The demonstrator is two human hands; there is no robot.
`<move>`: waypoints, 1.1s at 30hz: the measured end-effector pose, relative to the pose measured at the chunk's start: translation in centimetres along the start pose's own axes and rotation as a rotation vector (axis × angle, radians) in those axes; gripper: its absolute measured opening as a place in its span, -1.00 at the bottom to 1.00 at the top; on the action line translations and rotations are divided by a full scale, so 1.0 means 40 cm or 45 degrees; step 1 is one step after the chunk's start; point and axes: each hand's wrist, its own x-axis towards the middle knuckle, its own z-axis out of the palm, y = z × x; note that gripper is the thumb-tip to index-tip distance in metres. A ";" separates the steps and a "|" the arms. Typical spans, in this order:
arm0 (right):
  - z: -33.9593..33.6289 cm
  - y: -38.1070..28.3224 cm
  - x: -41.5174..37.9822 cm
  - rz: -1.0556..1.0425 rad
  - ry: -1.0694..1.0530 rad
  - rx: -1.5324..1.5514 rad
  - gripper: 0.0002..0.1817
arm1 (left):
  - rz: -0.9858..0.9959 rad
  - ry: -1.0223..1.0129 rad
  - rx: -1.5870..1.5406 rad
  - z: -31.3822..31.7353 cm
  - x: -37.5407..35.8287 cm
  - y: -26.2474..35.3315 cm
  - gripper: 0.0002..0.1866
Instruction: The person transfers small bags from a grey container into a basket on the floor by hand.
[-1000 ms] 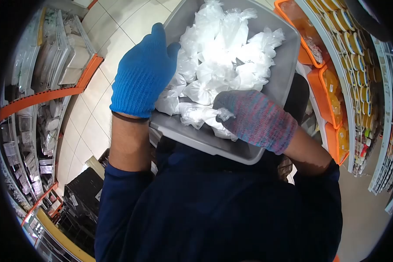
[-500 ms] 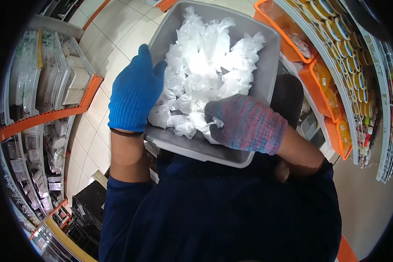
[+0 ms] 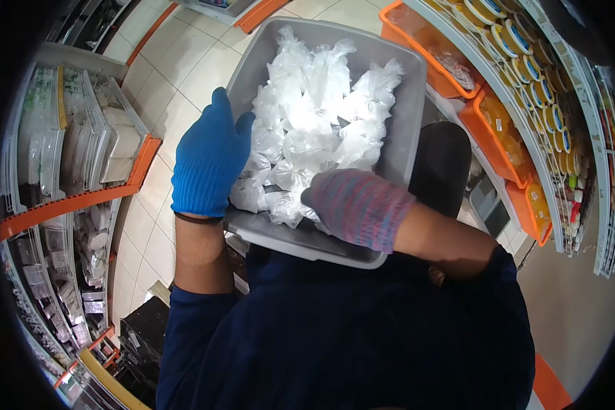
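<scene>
A grey plastic bin (image 3: pixel 406 116) tilts toward me, filled with several knotted clear plastic bags (image 3: pixel 304 140) with whitish contents. My left hand (image 3: pixel 212 154), in a blue knitted glove, holds the bin's left side, thumb apart from the fingers and near the bags. In a grey, pink and blue knitted glove, my right hand (image 3: pixel 359 208) reaches over the near right part of the bin. Its fingers curl down onto a bag at the near end; the fingertips are hidden under the glove's back.
Racks of packaged goods (image 3: pixel 68 130) with orange edging stand at left. To the right are orange bins (image 3: pixel 495 133) and shelves of round yellow-rimmed tubs (image 3: pixel 543 89). A black crate (image 3: pixel 143 328) sits low at left on the tiled floor (image 3: pixel 184 72). My dark knee (image 3: pixel 444 157) is beside the bin.
My right hand has moved left and slightly down over the near bags, and its thumb is now hidden. The bin and left hand appear slightly lower in view.
</scene>
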 end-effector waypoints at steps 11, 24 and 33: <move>-0.155 0.140 -0.263 0.112 1.004 0.754 -0.67 | 0.257 0.132 -0.027 0.031 0.009 -0.079 -0.41; 1.283 0.776 -0.738 1.762 0.968 1.708 -0.61 | -0.170 -0.163 -0.462 0.059 0.121 -0.233 -0.41; 1.282 0.738 -0.505 2.396 1.355 1.446 -0.33 | -0.158 -0.102 -0.013 0.033 0.127 -0.187 -0.29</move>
